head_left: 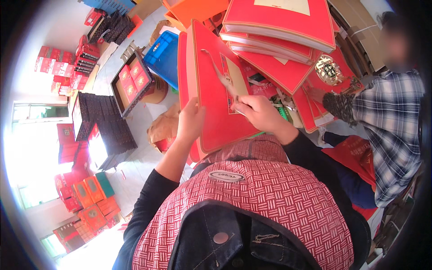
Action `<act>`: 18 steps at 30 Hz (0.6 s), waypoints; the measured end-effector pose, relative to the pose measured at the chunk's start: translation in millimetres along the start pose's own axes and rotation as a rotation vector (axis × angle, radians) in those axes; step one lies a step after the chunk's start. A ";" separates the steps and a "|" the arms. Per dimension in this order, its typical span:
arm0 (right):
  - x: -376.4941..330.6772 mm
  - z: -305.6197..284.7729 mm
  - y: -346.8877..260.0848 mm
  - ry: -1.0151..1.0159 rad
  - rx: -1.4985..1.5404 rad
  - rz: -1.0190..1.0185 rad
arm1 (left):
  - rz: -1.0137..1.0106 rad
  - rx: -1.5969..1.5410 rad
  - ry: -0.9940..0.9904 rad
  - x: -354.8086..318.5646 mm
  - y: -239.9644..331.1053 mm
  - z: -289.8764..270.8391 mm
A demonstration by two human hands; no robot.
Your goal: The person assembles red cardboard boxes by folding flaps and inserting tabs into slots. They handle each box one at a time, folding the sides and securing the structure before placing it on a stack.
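A large red flat box (209, 101) with gold-edged borders stands tilted at my lap, with a beige patterned panel on its face. My left hand (191, 119) is closed on its left edge, thumb on the red face. My right hand (260, 112) is closed in a pinch in front of the panel. From its fingers a thin, light brownish strip (216, 69) runs up across the box face; whether it is ribbon or paper I cannot tell. Beside the box, at the right, rises a stack of red boxes (279, 22) with gold edging.
A co-worker in a plaid sleeve (387, 108) sits at the right, one hand by a round gold emblem (329, 70). Left of my box are a blue crate (163, 54), a tray of red packets (132, 83) and a brown paper bag (164, 126). Dark stacks (103, 119) stand farther left.
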State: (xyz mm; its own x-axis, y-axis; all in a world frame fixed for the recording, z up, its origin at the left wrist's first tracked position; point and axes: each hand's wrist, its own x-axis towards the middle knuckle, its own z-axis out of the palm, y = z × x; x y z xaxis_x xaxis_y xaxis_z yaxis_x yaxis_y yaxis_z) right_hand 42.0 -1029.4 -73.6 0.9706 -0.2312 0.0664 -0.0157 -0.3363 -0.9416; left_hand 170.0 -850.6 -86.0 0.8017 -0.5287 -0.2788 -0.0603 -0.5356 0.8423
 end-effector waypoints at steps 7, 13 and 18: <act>37.0 28.4 13.9 -0.020 -0.014 -0.073 | 0.080 0.169 0.022 2.9 9.4 1.9; 51.9 46.7 12.4 -0.185 -0.515 -0.066 | 0.145 0.257 0.000 4.6 12.1 -3.6; 57.9 48.5 5.4 -0.271 -0.636 -0.084 | 0.146 0.293 -0.005 4.3 15.9 -5.8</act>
State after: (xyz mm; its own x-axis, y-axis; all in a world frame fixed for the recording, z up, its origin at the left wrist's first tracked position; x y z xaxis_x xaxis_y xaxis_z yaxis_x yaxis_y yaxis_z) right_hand 109.7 -1000.4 -90.9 0.9991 0.0275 -0.0319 0.0052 -0.8318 -0.5551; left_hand 176.0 -857.6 -71.1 0.7690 -0.6169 -0.1676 -0.3437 -0.6201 0.7052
